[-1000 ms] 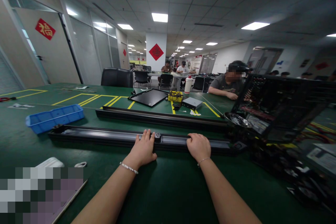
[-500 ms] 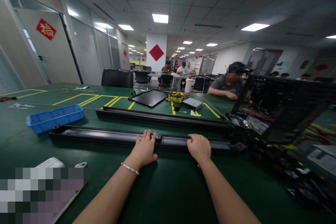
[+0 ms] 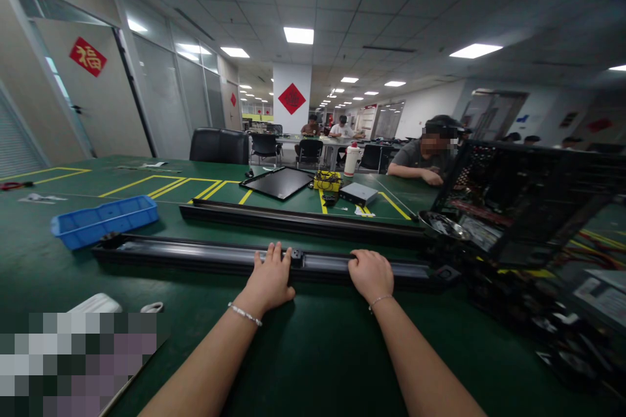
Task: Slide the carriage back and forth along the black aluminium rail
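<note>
We lay the left hand (image 3: 270, 277), fingers extended and parted, on the long black rail (image 3: 195, 253), which lies on the green table (image 3: 313, 352). We curl the right hand (image 3: 372, 273) over the rail; whether it grips, we cannot tell

A long, narrow black trough-like housing (image 3: 320, 273) is lying lengthwise across the middle of the frame, its open side facing up. It is running from the left of the frame to the right of centre, its right end sitting slightly lower. Inside, a shiny silver-grey strip (image 3: 195, 251) is stretching along the floor, and a small black block (image 3: 297, 258) is sitting across it near the frame's centre. Two stretches are being partly covered.
</note>
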Motion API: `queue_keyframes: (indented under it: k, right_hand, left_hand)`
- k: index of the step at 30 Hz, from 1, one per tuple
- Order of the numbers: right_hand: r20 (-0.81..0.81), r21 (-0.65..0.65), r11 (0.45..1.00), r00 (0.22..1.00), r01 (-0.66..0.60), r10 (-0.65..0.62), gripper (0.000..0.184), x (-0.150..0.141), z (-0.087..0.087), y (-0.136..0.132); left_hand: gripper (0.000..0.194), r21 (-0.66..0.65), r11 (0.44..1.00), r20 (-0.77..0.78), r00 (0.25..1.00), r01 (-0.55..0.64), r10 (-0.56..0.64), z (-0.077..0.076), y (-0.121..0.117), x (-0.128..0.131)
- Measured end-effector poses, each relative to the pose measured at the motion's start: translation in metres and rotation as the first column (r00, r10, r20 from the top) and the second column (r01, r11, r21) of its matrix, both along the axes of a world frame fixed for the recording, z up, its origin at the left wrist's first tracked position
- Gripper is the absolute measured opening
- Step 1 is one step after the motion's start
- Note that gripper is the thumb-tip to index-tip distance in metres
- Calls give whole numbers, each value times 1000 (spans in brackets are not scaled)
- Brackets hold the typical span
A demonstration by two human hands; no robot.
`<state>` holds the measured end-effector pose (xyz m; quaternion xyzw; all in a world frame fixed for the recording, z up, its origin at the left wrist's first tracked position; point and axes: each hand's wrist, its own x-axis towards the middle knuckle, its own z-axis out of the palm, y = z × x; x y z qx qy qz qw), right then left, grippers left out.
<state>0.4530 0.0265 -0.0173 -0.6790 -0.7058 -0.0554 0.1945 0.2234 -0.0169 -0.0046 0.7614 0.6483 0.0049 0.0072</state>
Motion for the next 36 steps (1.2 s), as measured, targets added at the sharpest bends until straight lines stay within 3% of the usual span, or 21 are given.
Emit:
queue_keyframes:
  k: [36]
  right_hand:
    - [4,-22,1000,1000,1,-1,38,-1,3,-2]
  left_hand:
    - [89,-39,999,-25,1000,-13,12,2,1,7]
